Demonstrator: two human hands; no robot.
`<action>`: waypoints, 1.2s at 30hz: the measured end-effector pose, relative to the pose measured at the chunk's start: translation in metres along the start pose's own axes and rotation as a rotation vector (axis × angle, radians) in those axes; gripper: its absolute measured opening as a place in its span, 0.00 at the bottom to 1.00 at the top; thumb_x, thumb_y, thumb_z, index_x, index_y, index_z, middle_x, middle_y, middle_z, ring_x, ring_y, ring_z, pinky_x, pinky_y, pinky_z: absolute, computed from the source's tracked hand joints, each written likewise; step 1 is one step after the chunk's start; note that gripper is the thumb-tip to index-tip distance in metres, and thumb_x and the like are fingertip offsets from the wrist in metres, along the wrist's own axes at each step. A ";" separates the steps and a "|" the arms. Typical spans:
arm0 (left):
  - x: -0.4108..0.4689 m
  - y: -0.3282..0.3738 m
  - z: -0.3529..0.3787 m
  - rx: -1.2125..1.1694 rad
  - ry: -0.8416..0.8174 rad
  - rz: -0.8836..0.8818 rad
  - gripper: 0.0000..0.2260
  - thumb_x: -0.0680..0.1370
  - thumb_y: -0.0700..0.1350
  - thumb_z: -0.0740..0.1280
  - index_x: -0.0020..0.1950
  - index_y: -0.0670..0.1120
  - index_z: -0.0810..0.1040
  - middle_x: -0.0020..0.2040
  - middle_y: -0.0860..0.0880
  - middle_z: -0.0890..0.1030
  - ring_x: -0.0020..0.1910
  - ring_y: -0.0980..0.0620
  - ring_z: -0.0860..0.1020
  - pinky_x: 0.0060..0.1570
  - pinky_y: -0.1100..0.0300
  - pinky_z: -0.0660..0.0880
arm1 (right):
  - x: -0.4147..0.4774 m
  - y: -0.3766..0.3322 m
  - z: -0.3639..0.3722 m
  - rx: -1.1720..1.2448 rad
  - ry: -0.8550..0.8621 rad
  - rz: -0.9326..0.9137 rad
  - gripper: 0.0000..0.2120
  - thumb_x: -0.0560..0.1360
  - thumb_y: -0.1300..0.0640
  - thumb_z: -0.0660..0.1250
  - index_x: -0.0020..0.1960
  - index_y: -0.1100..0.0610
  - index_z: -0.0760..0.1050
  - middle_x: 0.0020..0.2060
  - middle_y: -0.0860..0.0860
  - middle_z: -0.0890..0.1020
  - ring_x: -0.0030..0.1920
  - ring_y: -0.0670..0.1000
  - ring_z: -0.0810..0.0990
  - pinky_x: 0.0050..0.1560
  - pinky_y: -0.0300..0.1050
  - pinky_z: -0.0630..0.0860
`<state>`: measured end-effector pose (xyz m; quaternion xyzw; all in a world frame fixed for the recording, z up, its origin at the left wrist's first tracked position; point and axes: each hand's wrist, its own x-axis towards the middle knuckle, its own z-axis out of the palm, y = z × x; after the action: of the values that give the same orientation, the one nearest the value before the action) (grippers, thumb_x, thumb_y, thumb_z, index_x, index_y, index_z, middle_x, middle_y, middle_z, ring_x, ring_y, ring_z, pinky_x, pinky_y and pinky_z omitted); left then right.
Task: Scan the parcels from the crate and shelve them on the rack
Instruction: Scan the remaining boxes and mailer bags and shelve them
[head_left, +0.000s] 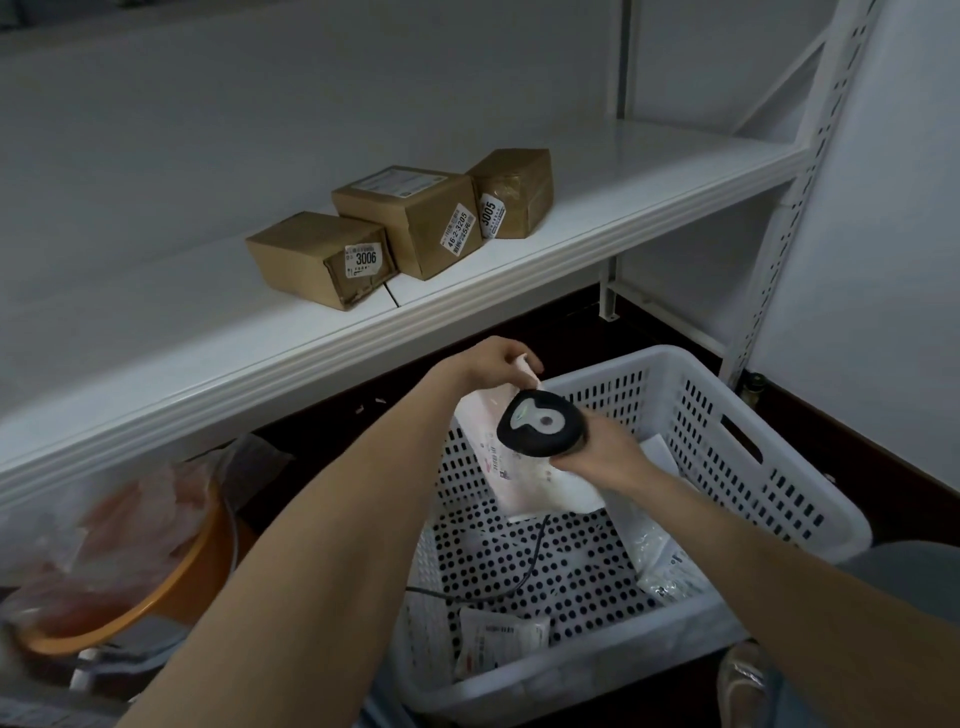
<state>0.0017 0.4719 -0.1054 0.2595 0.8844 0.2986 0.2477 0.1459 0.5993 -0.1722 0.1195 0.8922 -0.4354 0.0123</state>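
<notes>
The left grip (493, 358) pinches the top edge of a white parcel bag (524, 480), fingers curled over it, and holds it hanging above the crate (779, 415) with its printed label facing up. The right grip (605, 457) is wrapped round the handle of a black scanner (540, 423); the scanner's head sits just over the upper part of the bag, its grey top towards the camera. A dark cable (527, 564) runs from below the scanner down across the crate's perforated floor.

Inside the white crate lie more parcels – a small white packet (501, 642) near the front wall and a clear-wrapped one (667, 558) against the right side.

Above and behind, the white rack shelf (649, 171) carries three brown cardboard boxes in a row, touching one another: the box marked 3006 (322, 257) on the left, the box marked 46-2-3205 (415, 218) in the middle, the box marked 3005 (511, 189) on the right. All three show their labels to the front.

Left of the crate, under the shelf, an orange basin (171, 587) holds crumpled clear plastic – its contents are too blurred to tell.
</notes>
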 end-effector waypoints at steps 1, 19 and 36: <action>-0.001 -0.004 0.000 -0.025 0.063 -0.004 0.09 0.75 0.39 0.70 0.56 0.42 0.80 0.48 0.49 0.78 0.51 0.52 0.75 0.52 0.60 0.69 | 0.000 0.002 -0.001 0.021 0.016 0.010 0.24 0.65 0.59 0.75 0.60 0.53 0.74 0.50 0.48 0.80 0.54 0.52 0.78 0.54 0.49 0.76; -0.007 -0.054 0.047 -1.010 0.515 -0.436 0.04 0.78 0.37 0.67 0.51 0.39 0.77 0.41 0.44 0.79 0.37 0.50 0.78 0.27 0.60 0.79 | -0.010 0.001 0.008 0.769 0.177 0.239 0.04 0.72 0.64 0.72 0.39 0.62 0.79 0.30 0.55 0.79 0.31 0.51 0.76 0.40 0.47 0.76; -0.009 -0.037 0.074 -1.312 0.548 -0.407 0.05 0.79 0.31 0.62 0.52 0.39 0.76 0.41 0.42 0.79 0.37 0.48 0.79 0.28 0.62 0.80 | -0.027 -0.021 0.036 0.645 0.264 0.209 0.09 0.72 0.64 0.69 0.34 0.64 0.80 0.26 0.54 0.81 0.26 0.48 0.77 0.33 0.41 0.75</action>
<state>0.0405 0.4709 -0.1789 -0.1949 0.5846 0.7683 0.1729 0.1649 0.5533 -0.1742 0.2628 0.6858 -0.6718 -0.0967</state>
